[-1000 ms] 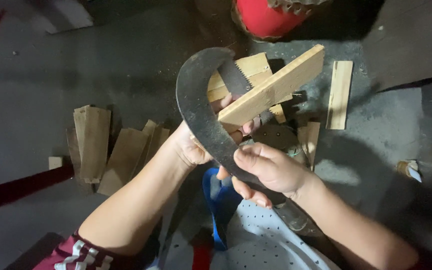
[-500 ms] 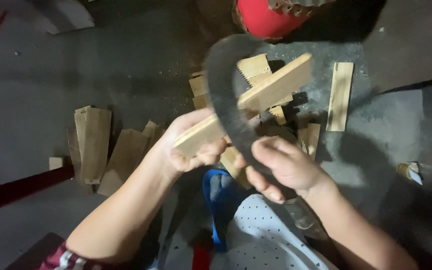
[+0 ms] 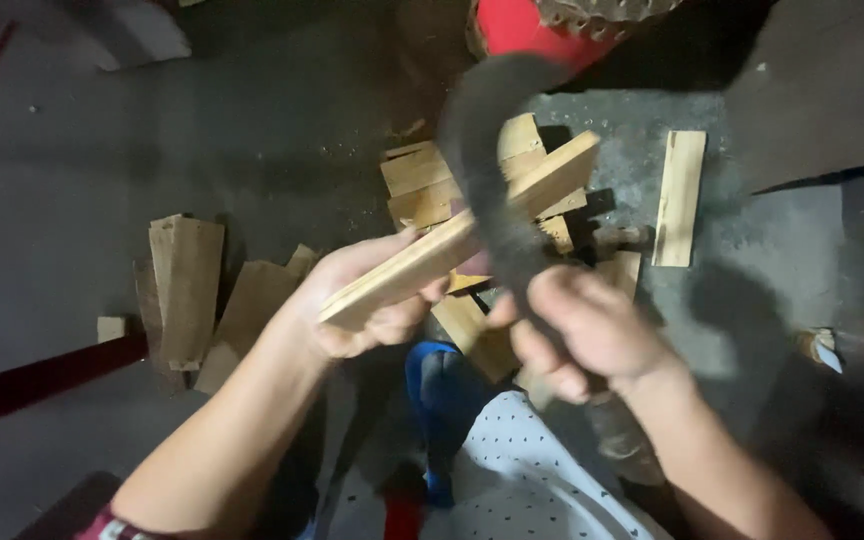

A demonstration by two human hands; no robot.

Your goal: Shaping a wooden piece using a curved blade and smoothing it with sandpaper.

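Observation:
My left hand grips the near end of a long pale wooden strip that slants up to the right. My right hand is closed around the handle of a dark curved sickle-like blade. The blade is blurred and arcs over the strip, crossing in front of it near its middle. Both hands are held above a heap of cut wood pieces on the grey floor.
Flat wood slats lie at the left, and one slat lies apart at the right. A red container stands at the top. Blue footwear and white dotted cloth are below my hands. A dark red bar crosses the lower left.
The blade has swung from left of the strip to across its middle and is now blurred. My left hand slid down to the strip's near end. The view drew closer.

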